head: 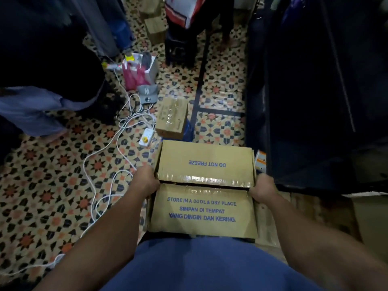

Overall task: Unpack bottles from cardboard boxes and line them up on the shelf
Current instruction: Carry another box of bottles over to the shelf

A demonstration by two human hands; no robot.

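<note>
Left hand (147,181) and right hand (263,189) are gripping the cardboard box (203,190) at opposite ends of the taped seam – fingers curled round the edges – seam's running straight between them.

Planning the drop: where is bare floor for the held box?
Both hands, left and right, grip the cardboard box. Bare tile lies between the smaller box and the dark shelf. Left side is crowded: white cables, power strip.

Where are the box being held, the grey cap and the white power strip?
cardboard box (204,164), head view, far top flap near the blue print.
grey cap (147,92), head view, front panel by the logo.
white power strip (147,137), head view, its top face.
</note>
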